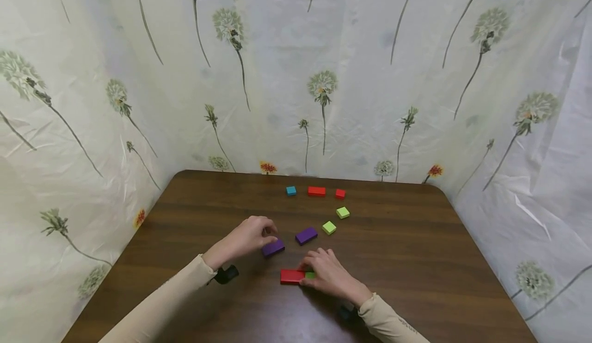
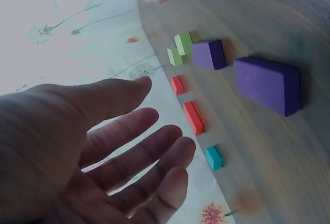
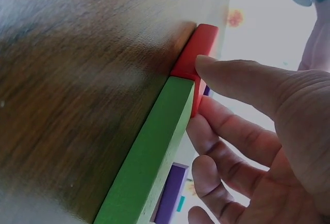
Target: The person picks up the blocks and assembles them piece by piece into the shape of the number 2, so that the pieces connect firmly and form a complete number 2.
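At lower centre, the right hand (image 1: 330,276) pinches a red block (image 1: 291,277), already abutting a green block (image 1: 310,275); left hand (image 1: 245,237) relaxed, unladen; seven other blocks (image 1: 306,236) lie apart.

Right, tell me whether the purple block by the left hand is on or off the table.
On the table: the left wrist view shows that purple block resting there, clear of the left hand.
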### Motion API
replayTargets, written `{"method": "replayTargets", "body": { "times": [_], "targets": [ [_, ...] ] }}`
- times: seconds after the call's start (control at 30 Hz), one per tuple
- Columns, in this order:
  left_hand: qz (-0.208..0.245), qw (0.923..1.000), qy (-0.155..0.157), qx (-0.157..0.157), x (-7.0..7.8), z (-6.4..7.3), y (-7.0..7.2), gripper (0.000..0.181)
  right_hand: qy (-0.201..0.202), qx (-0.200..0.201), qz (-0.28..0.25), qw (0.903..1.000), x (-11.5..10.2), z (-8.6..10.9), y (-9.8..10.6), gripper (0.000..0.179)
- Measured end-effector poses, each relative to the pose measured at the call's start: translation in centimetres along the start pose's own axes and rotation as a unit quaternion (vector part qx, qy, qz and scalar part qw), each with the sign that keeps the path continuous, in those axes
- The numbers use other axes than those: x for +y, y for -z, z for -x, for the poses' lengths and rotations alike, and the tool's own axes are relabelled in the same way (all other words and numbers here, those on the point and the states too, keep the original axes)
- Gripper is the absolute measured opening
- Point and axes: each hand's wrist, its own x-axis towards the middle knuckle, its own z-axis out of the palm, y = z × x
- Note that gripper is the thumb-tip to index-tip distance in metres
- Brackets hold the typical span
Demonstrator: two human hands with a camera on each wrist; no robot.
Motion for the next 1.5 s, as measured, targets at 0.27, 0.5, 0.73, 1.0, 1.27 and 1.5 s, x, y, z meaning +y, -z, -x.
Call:
{"method": "replayTargets", "body": {
  "times": [0.27,0.5,0.73,1.0,1.27,1.5],
  "targets": [
    [0.006,0.9997,0.024,-0.005,-1.3,-0.2,-0.5,0.015,0.014,0.013,0.006,0.9998,-0.1,0.2,-0.1,0.026],
    [0.011,0.9991,0.039,-0.008,-2.5,-0.5,-1.6,0.015,0.011,0.006,0.006,0.9999,-0.2,0.2,0.1,0.025],
    [0.016,0.9986,0.048,-0.013,-3.6,-0.5,-3.1,0.021,0.003,-0.004,-0.002,1.0000,-0.2,0.2,0.1,0.026],
    [0.028,0.9972,0.064,-0.026,-3.7,-0.4,-4.1,0.023,0.002,-0.004,0.001,1.0000,-0.1,0.3,0.1,0.026],
    [0.029,0.9966,0.073,-0.026,-4.1,-0.6,-4.4,0.027,0.006,0.004,0.001,1.0000,-0.1,0.3,0.2,0.026],
    [0.039,0.9962,0.074,-0.025,-4.2,-0.7,-4.5,0.026,0.008,0.008,0.003,0.9999,-0.1,0.3,0.3,0.026]
  ]
}}
